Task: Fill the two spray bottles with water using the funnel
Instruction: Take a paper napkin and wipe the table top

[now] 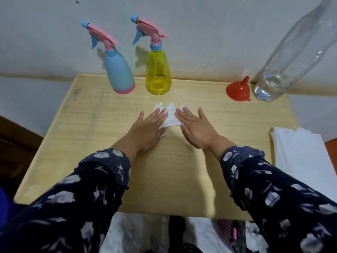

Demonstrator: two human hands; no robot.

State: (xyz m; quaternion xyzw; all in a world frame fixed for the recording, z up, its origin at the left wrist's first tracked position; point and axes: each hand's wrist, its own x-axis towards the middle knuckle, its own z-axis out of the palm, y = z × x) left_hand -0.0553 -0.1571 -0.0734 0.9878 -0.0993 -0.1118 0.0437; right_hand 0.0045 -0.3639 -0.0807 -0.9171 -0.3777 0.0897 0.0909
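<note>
White tissue lies crumpled at the middle of the frame on my pale wooden table, and I have both hands flat on it with fingers straight and spread: my left hand presses its left part, my right hand its right edge. Toward the upper left of the frame I see the 2 spray bottles standing upright at the table's far edge, the blue spray bottle just beside the yellow spray bottle, each with its pink and blue trigger head on. At the upper right the red funnel lies on its side, spout pointing up and away, near a tall clear plastic bottle with a little water at its base. White folded sheets sit at the right edge.
</note>
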